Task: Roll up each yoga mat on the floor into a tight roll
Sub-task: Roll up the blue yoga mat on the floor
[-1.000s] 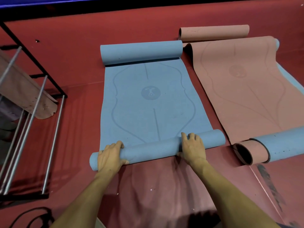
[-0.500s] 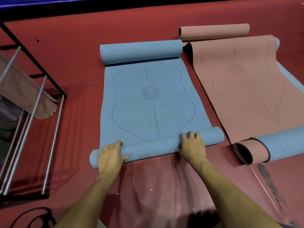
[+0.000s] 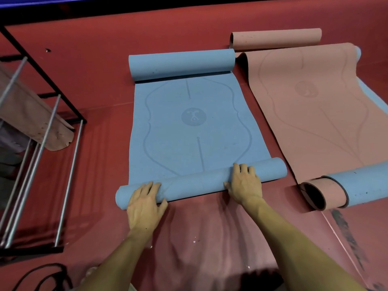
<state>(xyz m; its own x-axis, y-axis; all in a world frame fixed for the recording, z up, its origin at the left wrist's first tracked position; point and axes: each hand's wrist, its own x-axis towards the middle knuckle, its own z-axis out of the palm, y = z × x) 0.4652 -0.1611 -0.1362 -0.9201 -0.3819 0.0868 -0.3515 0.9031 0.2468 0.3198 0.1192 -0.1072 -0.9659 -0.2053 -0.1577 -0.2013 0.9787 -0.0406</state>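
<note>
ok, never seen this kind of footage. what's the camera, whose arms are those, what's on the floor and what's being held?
No machine here: a person's two bare arms, filmed by one wide-angle camera worn on their head, looking forward and down. On the red floor lies a blue yoga mat, partly rolled at both ends. The left hand and right hand rest on its near roll, fingers curled over the top, so that is what is held. To the right lies a pink yoga mat spread over another blue one, their near end loosely rolled together. A rolled pink mat lies behind. On the left stands a black metal rack with silver bars.
</note>
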